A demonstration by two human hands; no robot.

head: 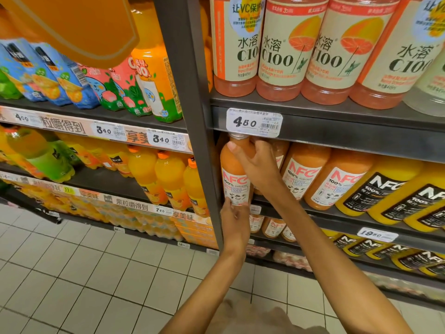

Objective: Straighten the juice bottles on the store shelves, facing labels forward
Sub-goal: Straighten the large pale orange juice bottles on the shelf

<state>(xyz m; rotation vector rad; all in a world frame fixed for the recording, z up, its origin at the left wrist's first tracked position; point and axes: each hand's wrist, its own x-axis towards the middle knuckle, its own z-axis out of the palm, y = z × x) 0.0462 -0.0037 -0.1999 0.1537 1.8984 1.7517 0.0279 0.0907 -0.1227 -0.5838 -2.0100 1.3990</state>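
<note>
Our right hand (256,165) grips the guava bottle (234,179) at its shoulder, our left hand (234,219) holds its base (label forward); the grey upright (204,150) crowds its left, NFC bottles (301,174) stand right.

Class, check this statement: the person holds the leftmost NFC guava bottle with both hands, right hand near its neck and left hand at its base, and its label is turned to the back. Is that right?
One detail is wrong. In the head view the NFC guava bottle shows its label facing forward, not to the back. The rest holds: the right hand grips near the neck and the left hand holds the base.
</note>
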